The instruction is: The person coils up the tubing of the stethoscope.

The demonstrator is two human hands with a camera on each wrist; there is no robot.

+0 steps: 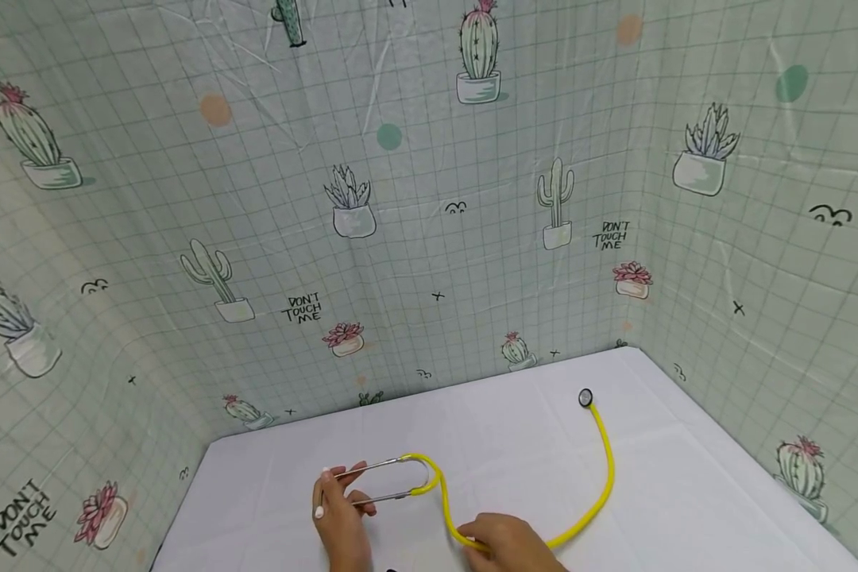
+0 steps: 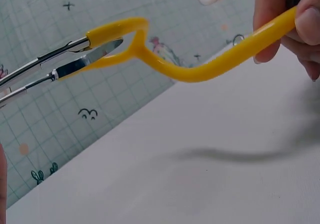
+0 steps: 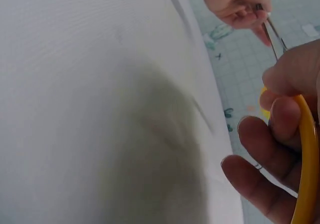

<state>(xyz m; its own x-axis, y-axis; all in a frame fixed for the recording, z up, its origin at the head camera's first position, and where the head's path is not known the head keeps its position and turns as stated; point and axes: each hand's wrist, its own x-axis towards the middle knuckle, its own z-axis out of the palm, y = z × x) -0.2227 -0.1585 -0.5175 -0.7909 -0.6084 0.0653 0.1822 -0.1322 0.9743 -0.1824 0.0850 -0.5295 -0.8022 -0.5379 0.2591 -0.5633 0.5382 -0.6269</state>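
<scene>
A stethoscope with yellow tubing [image 1: 610,469] spans the middle of the head view. My left hand [image 1: 343,520] holds its two metal ear tubes [image 1: 375,466] near the white ear tips, the tubes spread apart. Farther right, my right hand [image 1: 508,540] grips the yellow tubing below its fork, thumb and fingers around it. From there the tubing curves away to the round chest piece [image 1: 585,398] at the back right. In the left wrist view the fork [image 2: 137,48] hangs above the table, casting a shadow. The right wrist view shows the tubing [image 3: 307,169] running along the right fingers.
A white-covered table [image 1: 686,492] lies under the hands. Cloth walls [image 1: 429,254] with a grid and cactus print rise behind it and on both sides. A small dark object [image 1: 391,570] shows at the bottom edge of the head view.
</scene>
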